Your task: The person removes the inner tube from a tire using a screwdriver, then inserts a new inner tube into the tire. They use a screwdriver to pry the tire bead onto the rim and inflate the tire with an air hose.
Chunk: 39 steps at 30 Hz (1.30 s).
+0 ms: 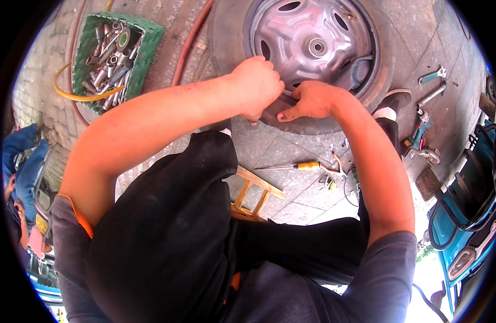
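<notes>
A tire (226,27) on a silver steel rim (285,37) lies flat on the paving between my feet. My left hand (257,89) is curled closed on the tire's near-left section, beside the rim's edge, its palm side hidden. Just to the right, my right hand (310,101) grips the near section of the tire, thumb on the sidewall and fingers curled toward the rim, their tips hidden. A grey object (358,72), unclear in kind, lies inside the rim's right edge.
Left: green basket (153,37) of tools, hoses (190,40). Below the tire: screwdriver (307,166), pliers (337,168), wooden stool (259,183). Right: wrench (432,75), metal bar (432,94), teal power tool (417,134), teal vehicle (463,210). Another person's blue-clad legs (27,167) are at far left.
</notes>
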{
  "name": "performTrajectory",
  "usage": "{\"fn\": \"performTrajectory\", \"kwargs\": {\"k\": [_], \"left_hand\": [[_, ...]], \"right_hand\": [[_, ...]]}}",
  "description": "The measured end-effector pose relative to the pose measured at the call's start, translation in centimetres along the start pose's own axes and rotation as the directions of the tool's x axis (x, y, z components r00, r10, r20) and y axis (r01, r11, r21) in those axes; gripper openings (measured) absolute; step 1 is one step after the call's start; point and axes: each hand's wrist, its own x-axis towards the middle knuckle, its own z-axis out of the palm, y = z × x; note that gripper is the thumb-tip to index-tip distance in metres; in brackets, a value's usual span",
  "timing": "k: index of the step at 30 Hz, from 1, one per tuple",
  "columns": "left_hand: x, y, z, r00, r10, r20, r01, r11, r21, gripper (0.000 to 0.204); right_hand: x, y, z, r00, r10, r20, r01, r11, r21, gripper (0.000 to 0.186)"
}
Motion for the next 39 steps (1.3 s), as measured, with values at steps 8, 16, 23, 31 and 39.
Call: {"fn": "performTrajectory", "kwargs": {"k": [8, 16, 23, 31, 39], "left_hand": [[-1.6, 0.2, 2.0, 0.962, 0.024, -0.272, -0.035, 0.999, -0.033, 0.081], [-2.4, -0.2, 1.2, 0.983, 0.101, -0.155, -0.095, 0.994, 0.049, 0.084], [-4.2, -6.5, -3.0, 0.979, 0.105, -0.177, -0.049, 0.954, 0.295, 0.090], [-0.3, 2.0, 0.8, 0.973, 0.121, -0.195, -0.126, 0.992, -0.014, 0.087], [1.1, 2.6, 0.8, 0.996, 0.085, 0.004, -0.083, 0.985, -0.148, 0.053]], "right_hand": [[-3.2, 6.2, 2.4, 0.711, -0.068, -0.700, 0.262, 0.949, 0.174, 0.036], [-7.4, 8.9, 1.6, 0.804, -0.215, -0.555, -0.179, 0.802, -0.570, 0.092], [-5.2, 6.2, 7.3, 0.781, -0.209, -0.588, -0.124, 0.872, -0.474, 0.088], [-2.6, 4.3, 8.7, 0.849, -0.207, -0.487, -0.007, 0.915, -0.402, 0.072], [-3.1, 2.1, 3.7, 0.992, 0.008, -0.124, -0.051, 0.937, -0.346, 0.064]]}}
